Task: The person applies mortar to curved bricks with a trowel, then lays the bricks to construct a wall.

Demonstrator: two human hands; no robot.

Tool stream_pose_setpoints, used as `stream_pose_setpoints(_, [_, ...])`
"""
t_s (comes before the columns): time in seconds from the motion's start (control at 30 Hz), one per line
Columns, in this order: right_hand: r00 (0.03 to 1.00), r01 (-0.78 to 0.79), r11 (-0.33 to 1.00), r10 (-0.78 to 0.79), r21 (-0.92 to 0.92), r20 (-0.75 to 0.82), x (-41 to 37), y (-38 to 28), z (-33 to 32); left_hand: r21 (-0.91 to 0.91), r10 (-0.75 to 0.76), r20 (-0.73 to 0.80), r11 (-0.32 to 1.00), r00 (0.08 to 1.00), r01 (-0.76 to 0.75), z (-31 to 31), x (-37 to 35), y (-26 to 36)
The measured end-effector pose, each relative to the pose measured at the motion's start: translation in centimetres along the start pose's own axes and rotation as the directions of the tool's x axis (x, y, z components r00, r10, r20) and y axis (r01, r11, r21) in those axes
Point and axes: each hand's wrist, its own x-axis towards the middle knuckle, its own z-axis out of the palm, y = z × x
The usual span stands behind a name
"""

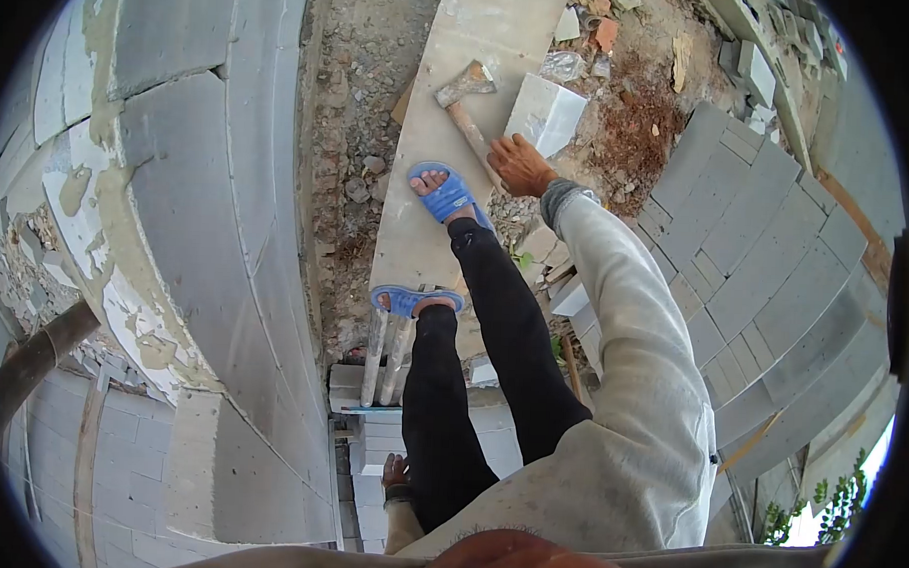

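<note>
On the pale board (401, 232) under my feet lies a hatchet (465, 119) with a worn metal head and a wooden handle. My right hand (522, 166), at the end of a grey sleeve, is closed around the lower end of that handle. A white block (546, 115) stands just beyond this hand, at the board's edge. Low beside my leg hangs my left hand (396, 472), its fingers loosely apart and nothing seen in it. Part of its palm is hard to make out.
A wall of large grey blocks (183, 164) with mortar on its top rises to the left. Stacked grey blocks (747, 234) stand at right. Rubble (635, 130) and brick pieces lie past the board. Two pale poles (384, 357) are beneath the board's near end.
</note>
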Motion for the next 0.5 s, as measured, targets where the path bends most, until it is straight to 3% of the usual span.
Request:
stream_pose_setpoints(0.03, [0.996, 0.073, 0.994, -0.068, -0.08, 0.058, 0.5, 0.9, 0.0, -0.064, 0.055, 0.0, 0.996, 0.999, -0.054, 0.2, 0.2, -0.7])
stream_pose_setpoints(0.07, [0.989, 0.14, 0.949, -0.146, -0.281, 0.0, 1.1, 2.5, 0.7, -0.136, 0.119, -0.007, 0.984, 0.993, -0.119, 1.1, 0.7, -0.4])
stream_pose_setpoints(0.17, [0.963, 0.268, 0.847, -0.218, -0.458, 0.16, 5.4, 5.3, 0.8, 0.02, 0.073, 0.045, 0.997, 0.996, -0.074, 2.6, 1.6, 0.8])
stream_pose_setpoints(0.2, [0.945, 0.319, 0.799, -0.224, -0.51, 0.239, 6.5, 6.0, 1.0, 0.14, 0.12, 0.076, 0.982, 0.99, -0.129, 2.4, 2.8, 1.0])
stream_pose_setpoints(0.23, [0.921, 0.355, 0.851, -0.248, -0.387, 0.3, 7.1, 7.2, 3.0, 0.092, 0.054, 0.052, 0.994, 0.997, -0.059, 1.9, 2.2, 2.1])
stream_pose_setpoints(0.33, [0.951, 0.285, 0.858, -0.195, -0.427, 0.242, 6.9, 8.5, 5.1, -0.309, -0.293, -0.033, 0.912, 0.955, 0.269, 1.8, 0.5, 8.1])
stream_pose_setpoints(0.4, [0.941, 0.279, 0.874, -0.166, -0.397, 0.296, 6.7, 7.7, 4.4, -0.511, -0.395, -0.077, 0.804, 0.916, 0.304, 1.6, -0.3, 10.1])
stream_pose_setpoints(0.5, [0.936, 0.303, 0.892, -0.212, -0.336, 0.281, 3.2, 8.3, 5.0, -0.576, -0.53, -0.101, 0.721, 0.842, 0.385, -0.7, -0.3, 11.8])
